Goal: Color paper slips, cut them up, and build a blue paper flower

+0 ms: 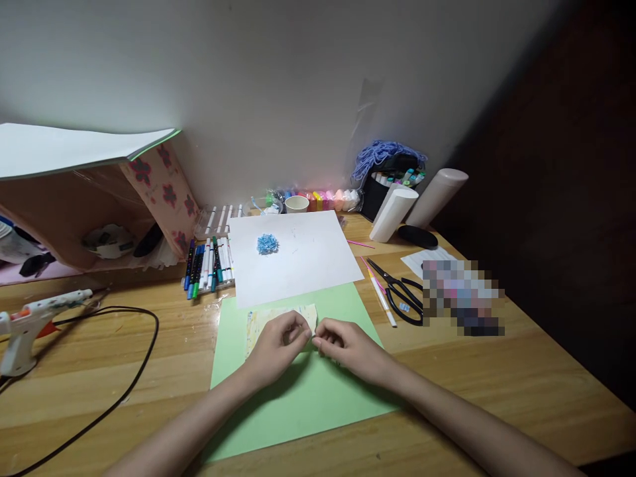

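Both hands meet over a light green sheet point(298, 414) in front of me. My left hand point(281, 341) is closed, its thumb and forefinger pinched together. Facing it, my right hand point(348, 348) makes a similar pinch, the fingertips of the two hands almost touching. Whatever is between them is too small to make out. Beneath and behind my left hand lies a pale yellow paper point(256, 324) with blue and yellow marks; its uneven right edge runs down to the fingertips. Farther back, a blue fluffy clump point(267, 244) rests on a white sheet point(308, 271).
Black-handled scissors point(397, 288) and a white marker point(383, 303) lie to the right. Several markers point(209, 265) stand left of the white sheet. A glue gun point(30, 324) with a looping black cord point(154, 338) is at far left. A paper cup point(297, 204) stands at the back.
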{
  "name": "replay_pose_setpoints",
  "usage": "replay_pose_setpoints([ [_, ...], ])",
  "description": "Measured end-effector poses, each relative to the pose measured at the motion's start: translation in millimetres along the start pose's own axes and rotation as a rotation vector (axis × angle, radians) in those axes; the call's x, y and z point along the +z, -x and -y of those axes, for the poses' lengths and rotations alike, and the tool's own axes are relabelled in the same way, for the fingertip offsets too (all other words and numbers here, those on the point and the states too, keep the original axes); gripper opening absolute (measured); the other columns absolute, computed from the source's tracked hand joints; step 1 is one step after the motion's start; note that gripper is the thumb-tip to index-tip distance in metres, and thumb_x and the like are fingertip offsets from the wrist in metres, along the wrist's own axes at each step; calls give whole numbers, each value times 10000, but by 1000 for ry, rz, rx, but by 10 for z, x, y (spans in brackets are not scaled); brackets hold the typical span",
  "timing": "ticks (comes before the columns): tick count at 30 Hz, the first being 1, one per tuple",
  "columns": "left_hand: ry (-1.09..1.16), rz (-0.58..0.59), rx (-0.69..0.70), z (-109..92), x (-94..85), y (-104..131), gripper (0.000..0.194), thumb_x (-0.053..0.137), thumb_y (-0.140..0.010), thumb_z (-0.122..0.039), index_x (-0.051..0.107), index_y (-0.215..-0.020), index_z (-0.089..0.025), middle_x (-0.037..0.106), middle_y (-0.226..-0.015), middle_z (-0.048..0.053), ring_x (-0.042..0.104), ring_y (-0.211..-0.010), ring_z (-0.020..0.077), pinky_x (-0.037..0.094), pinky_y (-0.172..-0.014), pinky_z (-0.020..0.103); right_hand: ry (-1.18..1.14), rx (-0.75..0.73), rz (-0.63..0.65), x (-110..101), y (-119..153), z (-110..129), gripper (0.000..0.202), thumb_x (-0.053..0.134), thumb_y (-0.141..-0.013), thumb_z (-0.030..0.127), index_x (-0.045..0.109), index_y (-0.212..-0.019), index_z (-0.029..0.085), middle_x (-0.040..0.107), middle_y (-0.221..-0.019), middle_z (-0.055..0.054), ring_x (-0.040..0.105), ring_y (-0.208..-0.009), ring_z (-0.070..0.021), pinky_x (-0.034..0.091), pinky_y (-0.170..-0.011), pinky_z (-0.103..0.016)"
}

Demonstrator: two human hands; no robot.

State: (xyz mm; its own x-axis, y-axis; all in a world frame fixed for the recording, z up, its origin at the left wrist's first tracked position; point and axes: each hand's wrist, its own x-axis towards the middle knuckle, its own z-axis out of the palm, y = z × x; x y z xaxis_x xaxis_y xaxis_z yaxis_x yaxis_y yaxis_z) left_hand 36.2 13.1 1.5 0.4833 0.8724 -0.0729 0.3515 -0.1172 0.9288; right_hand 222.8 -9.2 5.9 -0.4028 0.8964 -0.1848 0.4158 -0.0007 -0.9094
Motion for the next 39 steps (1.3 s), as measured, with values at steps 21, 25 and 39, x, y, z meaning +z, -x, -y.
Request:
replay_pose_setpoints([
  [21, 28, -31, -167, -165, -37, -70, 240, 574, -769, -369, 633, -727, -140, 470, -602, -20, 400, -592, 119, 300, -578, 247, -220, 18, -16, -8, -25, -46, 250, 517, -881, 413, 562, -818, 175, 603, -726, -17, 489, -624, -119, 359, -526, -223],
  [25, 42, -9, -188, -185, -17, -56, 242, 569, -768, -373, 626, -733, -141, 375, -560, -51, 347, -554, 108, 261, -551, 240, -221, 20, -27, 1, -27, -45, 255, 530, -873, 416, 557, -798, 173, 599, -711, -12, 480, -618, -117, 352, -530, -224],
  [39, 78, -72, -192, -185, -171, -94, 278, 561, -778, -410, 613, -798, -138, 541, -685, -10, 450, -619, 119, 315, -584, 233, -266, 55, -69, -32, -19, -27, 195, 550, -846, 351, 547, -768, 172, 599, -678, -3, 494, -599, -113, 344, -540, -233],
])
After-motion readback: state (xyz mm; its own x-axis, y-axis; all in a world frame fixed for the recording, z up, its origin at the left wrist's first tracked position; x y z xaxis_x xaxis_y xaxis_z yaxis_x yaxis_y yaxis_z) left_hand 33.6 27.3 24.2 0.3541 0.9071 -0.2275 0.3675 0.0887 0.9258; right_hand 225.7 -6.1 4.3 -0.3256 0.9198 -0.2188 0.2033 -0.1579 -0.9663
